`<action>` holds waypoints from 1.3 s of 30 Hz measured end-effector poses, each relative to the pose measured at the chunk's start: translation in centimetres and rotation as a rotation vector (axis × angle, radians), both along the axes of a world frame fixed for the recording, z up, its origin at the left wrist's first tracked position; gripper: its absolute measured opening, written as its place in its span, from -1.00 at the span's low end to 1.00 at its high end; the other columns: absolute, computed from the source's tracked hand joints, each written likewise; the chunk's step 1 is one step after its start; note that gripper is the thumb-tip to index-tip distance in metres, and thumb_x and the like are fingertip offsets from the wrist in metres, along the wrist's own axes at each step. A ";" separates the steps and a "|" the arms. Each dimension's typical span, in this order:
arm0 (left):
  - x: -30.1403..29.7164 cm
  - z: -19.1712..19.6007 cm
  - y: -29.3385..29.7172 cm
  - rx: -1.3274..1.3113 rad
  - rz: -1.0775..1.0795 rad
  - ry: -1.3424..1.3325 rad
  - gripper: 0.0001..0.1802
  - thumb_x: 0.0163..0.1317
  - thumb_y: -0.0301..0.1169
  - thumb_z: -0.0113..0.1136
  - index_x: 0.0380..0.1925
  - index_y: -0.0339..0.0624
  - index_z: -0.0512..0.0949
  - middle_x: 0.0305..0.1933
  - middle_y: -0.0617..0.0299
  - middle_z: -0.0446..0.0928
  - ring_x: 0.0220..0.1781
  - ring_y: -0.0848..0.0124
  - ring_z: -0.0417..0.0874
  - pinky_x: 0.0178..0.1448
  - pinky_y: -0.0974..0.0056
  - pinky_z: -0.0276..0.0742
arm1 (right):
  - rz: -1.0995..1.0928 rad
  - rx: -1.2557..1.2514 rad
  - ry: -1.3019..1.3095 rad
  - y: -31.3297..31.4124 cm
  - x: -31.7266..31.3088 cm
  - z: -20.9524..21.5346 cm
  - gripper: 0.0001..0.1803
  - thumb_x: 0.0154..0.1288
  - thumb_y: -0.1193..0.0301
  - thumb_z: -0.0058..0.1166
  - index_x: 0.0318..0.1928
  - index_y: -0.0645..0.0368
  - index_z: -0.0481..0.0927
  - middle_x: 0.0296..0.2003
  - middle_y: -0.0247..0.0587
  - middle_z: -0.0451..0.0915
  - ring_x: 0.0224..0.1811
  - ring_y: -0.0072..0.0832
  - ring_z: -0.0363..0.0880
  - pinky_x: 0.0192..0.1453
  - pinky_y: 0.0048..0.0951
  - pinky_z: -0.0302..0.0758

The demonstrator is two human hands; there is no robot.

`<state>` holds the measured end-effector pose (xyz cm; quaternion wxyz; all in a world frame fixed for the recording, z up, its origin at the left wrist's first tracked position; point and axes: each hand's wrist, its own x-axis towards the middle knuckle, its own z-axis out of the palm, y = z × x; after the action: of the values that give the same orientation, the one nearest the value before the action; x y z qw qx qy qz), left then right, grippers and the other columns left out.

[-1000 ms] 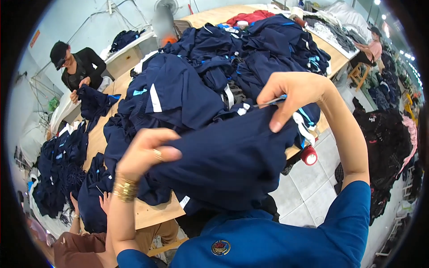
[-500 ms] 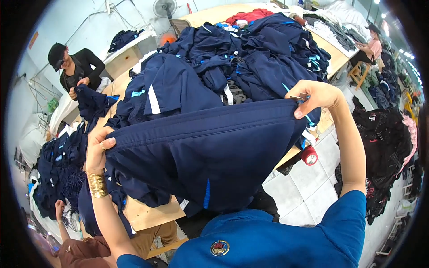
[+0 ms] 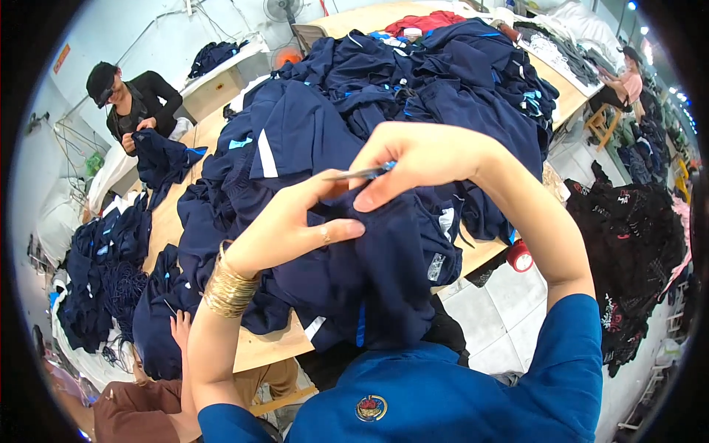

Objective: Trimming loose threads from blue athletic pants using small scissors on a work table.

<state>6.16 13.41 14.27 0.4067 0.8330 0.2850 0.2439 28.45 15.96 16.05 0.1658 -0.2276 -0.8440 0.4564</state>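
Observation:
A navy garment (image 3: pixel 391 273) with a narrow bright-blue inset hangs in folds in front of me, its top bunched at my hands. My right hand (image 3: pixel 428 159) is closed around small thread snips (image 3: pixel 365 173), blades pointing left, and its thumb presses at the garment's top. My left hand (image 3: pixel 288 229), with gold bangles at the wrist, meets it from the left. Its thumb and forefinger are apart, with dark cloth showing in the gap, and the thumb tip touches the garment. The fingertips of both hands nearly meet beside the snips.
A big heap of navy garments (image 3: pixel 303 125) covers much of the wooden table (image 3: pixel 273 351). At the left, a person (image 3: pixel 140 103) handles a navy piece; another's hand (image 3: pixel 181 328) lies nearby. A red round object (image 3: pixel 520 255) sits by the table's right edge. Black clothes (image 3: pixel 628 236) pile farther right.
Both hands have come together from the garment's two ends, the left moving right and the right moving left. The stretched band has gone slack and bunched. Another person's hand has come in lower left.

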 end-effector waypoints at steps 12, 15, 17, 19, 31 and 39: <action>-18.5 -0.3 0.6 -0.240 0.535 -0.144 -0.89 0.11 -0.43 0.19 -0.44 -0.22 0.48 -0.46 0.47 0.44 -0.44 0.72 0.38 -0.33 0.59 0.27 | -0.344 -0.277 -0.144 -0.4 13.5 -0.9 -0.69 -0.21 0.40 0.38 -0.49 0.34 0.56 -0.59 -0.47 0.50 -0.53 -0.74 0.33 -0.41 -0.61 0.28; -16.9 1.2 -0.4 -0.179 0.504 -0.076 -0.77 0.06 -0.30 0.21 -0.59 -0.21 0.45 -0.63 0.53 0.34 -0.59 0.72 0.26 -0.49 0.56 0.12 | -0.318 -0.268 -0.172 -0.4 13.4 0.0 -0.72 -0.26 0.43 0.38 -0.58 0.29 0.52 -0.67 -0.55 0.40 -0.58 -0.78 0.25 -0.48 -0.66 0.16; -17.5 0.8 -0.2 -0.150 0.508 -0.082 -0.74 0.07 -0.27 0.23 -0.60 -0.21 0.45 -0.62 0.53 0.34 -0.59 0.73 0.24 -0.50 0.55 0.08 | -0.476 -0.276 -0.127 -0.6 13.2 0.3 -0.69 -0.29 0.40 0.38 -0.63 0.25 0.46 -0.70 -0.59 0.29 -0.61 -0.80 0.17 -0.52 -0.62 0.09; -18.2 1.1 -0.4 -0.176 0.487 -0.060 -0.82 0.08 -0.36 0.21 -0.54 -0.19 0.46 -0.56 0.52 0.36 -0.53 0.72 0.28 -0.44 0.57 0.15 | -0.467 -0.251 -0.156 -0.7 12.7 0.9 -0.65 -0.29 0.38 0.39 -0.67 0.22 0.40 -0.72 -0.60 0.20 -0.62 -0.80 0.09 -0.55 -0.60 0.03; -19.9 0.5 -1.6 -0.147 0.496 -0.125 -0.86 0.06 -0.42 0.22 -0.53 -0.20 0.46 -0.52 0.51 0.35 -0.48 0.72 0.31 -0.38 0.58 0.20 | -0.325 -0.188 -0.286 -2.1 10.5 4.5 -0.67 -0.20 0.52 0.31 -0.65 0.26 0.33 -0.70 -0.52 0.20 -0.57 -0.75 0.12 -0.51 -0.59 0.09; -19.9 -0.4 -1.2 -0.150 0.535 -0.073 -0.86 0.07 -0.40 0.22 -0.52 -0.21 0.49 -0.51 0.50 0.40 -0.49 0.71 0.35 -0.39 0.56 0.24 | -0.245 -0.070 -0.297 -0.2 8.4 5.7 -0.76 -0.02 0.46 0.22 -0.60 0.22 0.39 -0.65 -0.53 0.26 -0.53 -0.76 0.19 -0.45 -0.62 0.18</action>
<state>-13.69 12.23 13.84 0.3982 0.6866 0.4971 0.3506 36.89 15.75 21.77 0.0857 -0.3991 -0.8089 0.4231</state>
